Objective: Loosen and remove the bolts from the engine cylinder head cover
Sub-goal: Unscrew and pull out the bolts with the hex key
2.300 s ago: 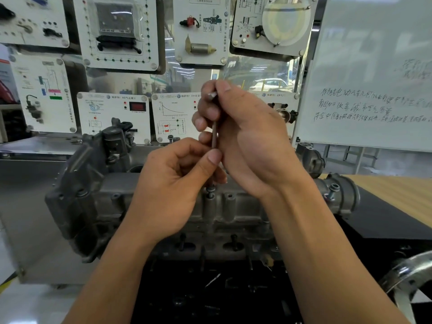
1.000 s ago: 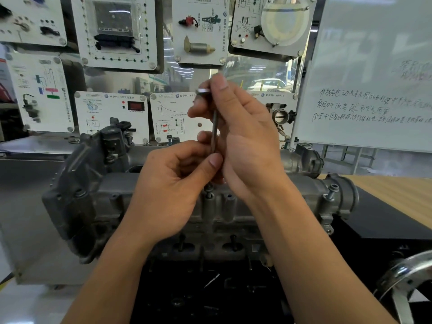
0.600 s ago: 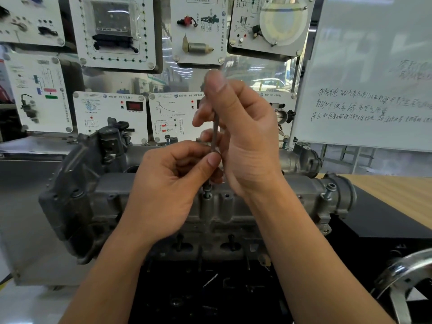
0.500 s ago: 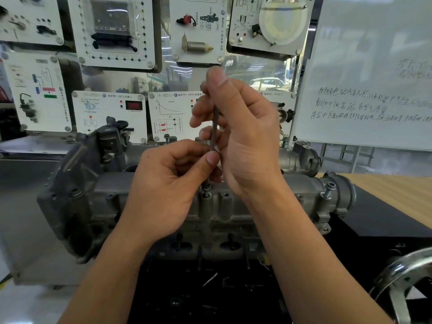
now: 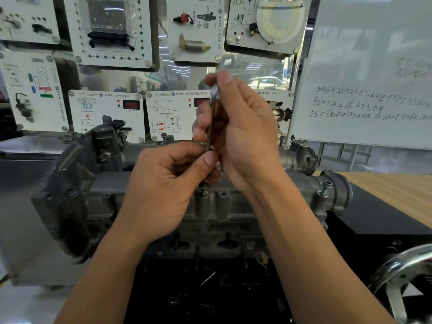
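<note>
Cover: the grey metal cylinder head cover (image 5: 219,206) is lying long-ways across the bench, looking bumpy and dull.
Bolt: a small bolt (image 5: 203,188) is sticking up from the top edge of the cover, near its middle.
Other bolt: one more bolt (image 5: 325,188) is standing up at the cover's right end, well apart from both hands.
Tool: a thin metal wrench (image 5: 213,101) is standing almost upright, with its bottom end going down onto the middle bolt.
Right hand: the right hand (image 5: 245,136) is curling around the top of the wrench, above the bolt.
Left hand: the left hand (image 5: 168,181) is pinching the wrench's lower part with thumb and fingers, just above the bolt.
</note>
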`<action>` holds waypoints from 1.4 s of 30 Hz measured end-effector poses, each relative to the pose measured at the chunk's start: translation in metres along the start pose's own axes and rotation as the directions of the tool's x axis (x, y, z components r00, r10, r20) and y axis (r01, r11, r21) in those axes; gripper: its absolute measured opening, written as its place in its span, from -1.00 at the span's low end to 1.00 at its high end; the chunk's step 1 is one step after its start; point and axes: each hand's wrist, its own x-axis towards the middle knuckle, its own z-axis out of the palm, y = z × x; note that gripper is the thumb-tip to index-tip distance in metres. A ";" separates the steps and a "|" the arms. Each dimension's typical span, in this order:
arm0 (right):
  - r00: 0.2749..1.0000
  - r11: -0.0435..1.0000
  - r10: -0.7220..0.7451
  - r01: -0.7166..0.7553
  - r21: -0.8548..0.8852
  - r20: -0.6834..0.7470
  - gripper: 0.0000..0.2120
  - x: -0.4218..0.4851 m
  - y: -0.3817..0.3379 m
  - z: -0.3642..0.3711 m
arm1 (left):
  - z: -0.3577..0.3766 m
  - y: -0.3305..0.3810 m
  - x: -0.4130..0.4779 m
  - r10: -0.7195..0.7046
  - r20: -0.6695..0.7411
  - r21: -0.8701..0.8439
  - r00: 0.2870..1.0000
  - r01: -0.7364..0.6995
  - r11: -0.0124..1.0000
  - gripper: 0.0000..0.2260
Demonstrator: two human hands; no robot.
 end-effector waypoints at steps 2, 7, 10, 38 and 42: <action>1.000 0.999 0.007 -0.008 -0.049 -0.021 -0.82 0.001 -0.003 0.000 | -0.001 0.000 0.000 -0.009 -0.001 -0.001 1.000 0.009 1.000 -0.89; 0.996 0.965 -0.084 0.076 -0.251 -0.022 -0.78 -0.003 -0.007 0.003 | -0.002 -0.001 0.000 -0.018 -0.010 0.001 1.000 0.018 1.000 -0.86; 0.994 0.942 -0.107 0.113 -0.315 0.035 -0.85 -0.007 -0.004 0.008 | -0.001 0.000 0.000 0.011 -0.002 0.001 1.000 -0.011 1.000 -0.90; 0.983 1.000 0.002 0.002 -0.025 0.184 -0.87 -0.003 -0.007 -0.002 | -0.002 0.000 0.000 -0.007 0.012 0.039 1.000 0.007 0.999 -0.90; 0.962 0.993 0.061 -0.086 0.082 0.265 -0.71 -0.001 -0.009 -0.010 | -0.003 0.000 0.000 -0.029 0.015 0.059 0.999 0.028 0.998 -0.90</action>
